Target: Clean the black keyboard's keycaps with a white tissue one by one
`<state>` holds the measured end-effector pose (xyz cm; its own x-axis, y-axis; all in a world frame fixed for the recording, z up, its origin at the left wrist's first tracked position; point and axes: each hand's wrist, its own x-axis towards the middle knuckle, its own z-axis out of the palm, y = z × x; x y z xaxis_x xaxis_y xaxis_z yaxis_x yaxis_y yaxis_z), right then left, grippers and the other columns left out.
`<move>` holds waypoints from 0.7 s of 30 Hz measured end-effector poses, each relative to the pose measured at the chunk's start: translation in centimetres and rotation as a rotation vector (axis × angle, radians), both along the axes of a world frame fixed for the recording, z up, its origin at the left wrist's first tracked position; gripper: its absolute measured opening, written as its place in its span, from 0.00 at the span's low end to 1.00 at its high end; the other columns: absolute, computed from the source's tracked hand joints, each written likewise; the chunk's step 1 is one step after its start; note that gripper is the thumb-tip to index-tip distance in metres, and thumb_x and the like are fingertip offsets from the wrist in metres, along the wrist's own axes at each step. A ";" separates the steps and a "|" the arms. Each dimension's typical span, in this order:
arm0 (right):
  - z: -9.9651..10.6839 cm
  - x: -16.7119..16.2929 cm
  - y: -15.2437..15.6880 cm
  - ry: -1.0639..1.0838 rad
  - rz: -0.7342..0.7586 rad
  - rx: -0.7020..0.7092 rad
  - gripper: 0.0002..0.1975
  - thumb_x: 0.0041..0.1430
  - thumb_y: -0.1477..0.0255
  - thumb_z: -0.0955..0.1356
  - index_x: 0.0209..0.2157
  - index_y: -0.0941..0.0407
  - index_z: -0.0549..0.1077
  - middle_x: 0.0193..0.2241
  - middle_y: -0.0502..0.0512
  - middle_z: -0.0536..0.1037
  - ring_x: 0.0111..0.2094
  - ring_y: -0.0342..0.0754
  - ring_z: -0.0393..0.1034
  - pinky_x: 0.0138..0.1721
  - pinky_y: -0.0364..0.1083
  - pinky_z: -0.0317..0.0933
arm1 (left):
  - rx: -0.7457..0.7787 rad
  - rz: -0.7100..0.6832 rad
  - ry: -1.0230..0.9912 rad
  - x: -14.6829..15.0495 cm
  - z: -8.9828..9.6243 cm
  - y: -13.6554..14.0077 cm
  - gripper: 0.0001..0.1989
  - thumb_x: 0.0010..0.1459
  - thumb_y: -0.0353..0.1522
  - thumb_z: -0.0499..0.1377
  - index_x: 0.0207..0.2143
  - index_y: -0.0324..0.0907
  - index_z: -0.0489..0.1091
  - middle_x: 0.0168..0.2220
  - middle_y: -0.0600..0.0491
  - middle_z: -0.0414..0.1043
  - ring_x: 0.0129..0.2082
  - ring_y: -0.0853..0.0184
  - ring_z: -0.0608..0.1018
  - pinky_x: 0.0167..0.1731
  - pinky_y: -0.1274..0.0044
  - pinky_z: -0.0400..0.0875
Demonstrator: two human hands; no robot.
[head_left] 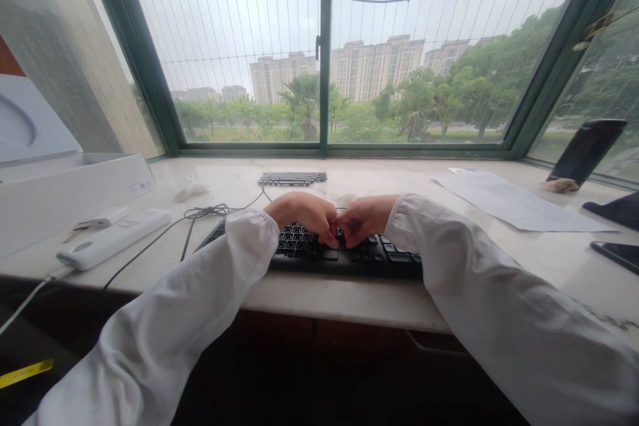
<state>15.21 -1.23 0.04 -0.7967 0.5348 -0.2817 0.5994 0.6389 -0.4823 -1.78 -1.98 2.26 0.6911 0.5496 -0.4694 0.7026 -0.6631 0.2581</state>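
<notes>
A black keyboard (299,249) lies on the pale sill in front of me, with bare key sockets showing on its left and middle part and keycaps on at the right. Over its middle, my left hand (310,214) is closed, its fingertips pinched low near the keys. My right hand (364,216) is closed too and meets the left one, knuckles almost touching. What the fingers hold, if anything, is hidden between them. Behind the hands sits a group of loose dark keycaps (292,178) laid out in rows.
At left are a white power strip (117,239), a bundled black cable (206,212), crumpled clear plastic (191,190) and a white box (74,193). On the right lie a printed sheet (519,200), a leaning black object (586,153) and a phone (619,255). Windows rise behind.
</notes>
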 end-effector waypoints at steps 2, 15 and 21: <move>-0.4 0.1 -0.1 0.016 0.003 -0.001 0.11 0.48 0.67 0.73 0.25 0.60 0.71 0.23 0.48 0.73 0.27 0.41 0.64 0.31 0.42 0.57 | -0.016 0.009 -0.009 0.0 -0.2 0.0 0.14 0.50 0.41 0.62 0.29 0.38 0.74 0.25 0.55 0.71 0.26 0.71 0.69 0.30 0.77 0.63; 3.1 3.4 -1.1 0.303 -0.171 0.047 0.23 0.46 0.52 0.72 0.27 0.60 0.72 0.22 0.48 0.70 0.25 0.40 0.60 0.27 0.44 0.54 | -0.076 0.227 -0.233 -4.0 1.2 0.8 0.21 0.47 0.50 0.63 0.28 0.40 0.74 0.27 0.54 0.72 0.25 0.72 0.66 0.26 0.78 0.56; 0.6 1.0 -1.0 0.020 -0.143 0.072 0.21 0.44 0.55 0.74 0.28 0.59 0.73 0.21 0.46 0.70 0.24 0.39 0.60 0.26 0.42 0.53 | 0.060 0.224 -0.154 -2.1 -0.2 0.1 0.25 0.38 0.54 0.66 0.26 0.42 0.72 0.24 0.56 0.71 0.25 0.70 0.68 0.27 0.76 0.56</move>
<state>16.16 -2.28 0.69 -0.7161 0.6613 -0.2233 0.6774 0.5814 -0.4506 -3.88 -1.85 2.07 0.6098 0.7205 -0.3304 0.7891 -0.5127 0.3383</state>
